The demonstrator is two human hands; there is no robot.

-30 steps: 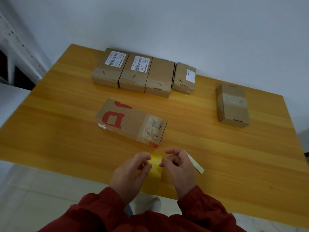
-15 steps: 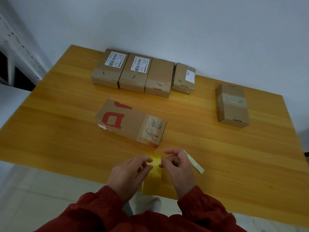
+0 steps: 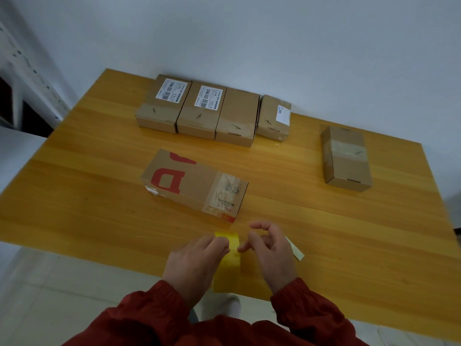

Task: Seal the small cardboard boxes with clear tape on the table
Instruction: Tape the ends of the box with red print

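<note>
The person holds both hands over the near edge of the wooden table [image 3: 99, 196], with red sleeves [image 3: 159, 318] at the bottom of the view. The left hand [image 3: 197, 260] pinches a strip of tape [image 3: 229, 263] at its left edge, close to the far end. The strip looks yellowish and runs from there back toward the person, about as far as the table's near edge. The right hand [image 3: 270, 253] is just beside the strip, with its fingers curled. One fingertip is at the strip's right edge, but it cannot be told if this hand really grips the tape or only touches it. Behind the right hand, a pale strip [image 3: 296, 252] lies flat on the table and is partly hidden. Just beyond the hands lies a box with red letters [image 3: 192, 183], turned at an angle, with clear tape already over its right part. At the far side, near the wall [image 3: 249, 33], a row of four boxes [image 3: 214, 111] stands side by side; three of them carry white labels. A single box [image 3: 345, 158] with a band of tape over its top stands well apart on the right.
</note>
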